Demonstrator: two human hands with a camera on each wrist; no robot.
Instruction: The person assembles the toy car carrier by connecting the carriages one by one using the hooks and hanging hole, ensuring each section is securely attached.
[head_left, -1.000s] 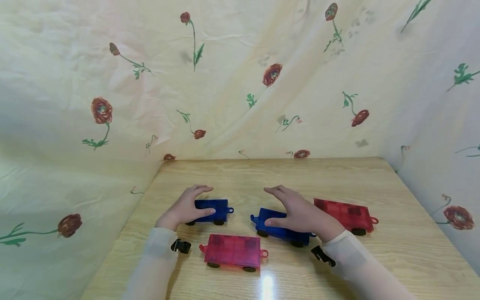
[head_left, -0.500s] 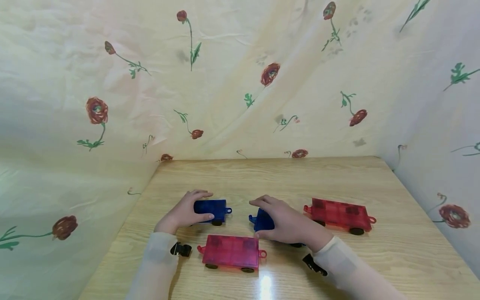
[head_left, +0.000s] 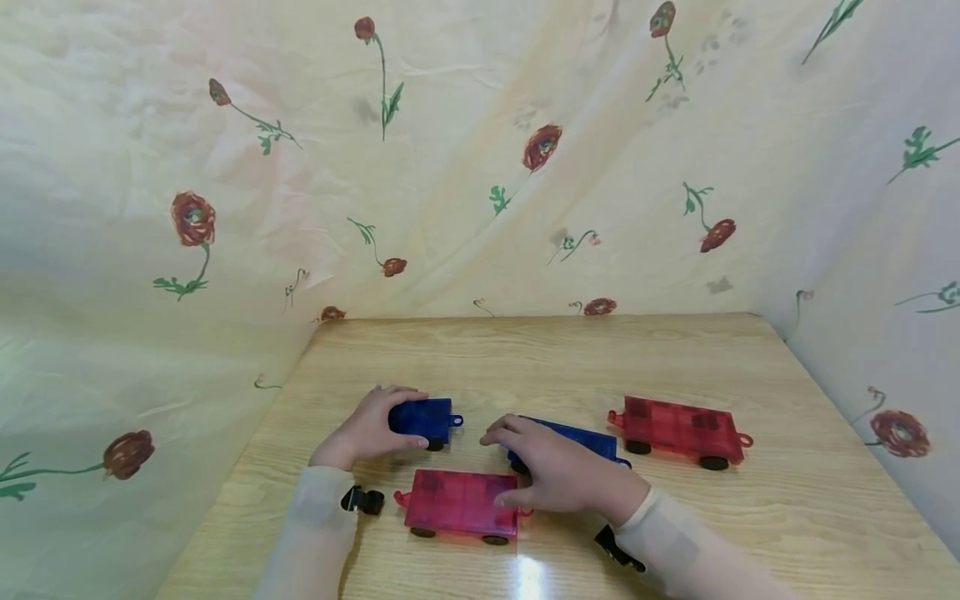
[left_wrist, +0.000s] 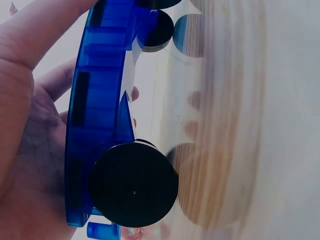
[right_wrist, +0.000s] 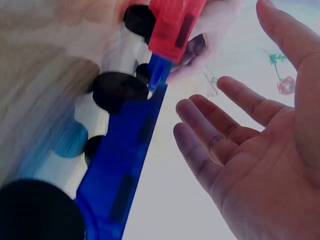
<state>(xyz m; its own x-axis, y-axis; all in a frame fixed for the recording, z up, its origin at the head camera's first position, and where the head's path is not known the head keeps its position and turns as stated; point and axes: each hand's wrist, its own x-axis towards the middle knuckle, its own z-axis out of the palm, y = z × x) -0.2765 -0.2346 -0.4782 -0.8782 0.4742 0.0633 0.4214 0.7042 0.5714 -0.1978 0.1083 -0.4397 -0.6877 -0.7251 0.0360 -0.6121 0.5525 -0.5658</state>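
In the head view my left hand (head_left: 366, 432) spans a blue toy train car (head_left: 422, 417), thumb along its near side and fingers at its far side. The left wrist view shows that car's black wheel (left_wrist: 132, 185) close up, with the palm behind the car. My right hand (head_left: 566, 471), fingers relaxed and apart, hovers over the gap between a second blue train car (head_left: 588, 437) and a translucent pink train car (head_left: 450, 500). Its thumb overlaps the pink car's right end. In the right wrist view, the fingers (right_wrist: 200, 155) stand clear of the blue car.
A red train car (head_left: 678, 429) stands on the right of the wooden table (head_left: 525, 354). Cars have a hook at one end and a ring at the other. Flower-patterned cloth (head_left: 450, 183) hangs behind and at both sides.
My right hand has moved left and nearer to me, off the second blue car and towards the pink one. My left hand's thumb has slid down to its blue car's near side.
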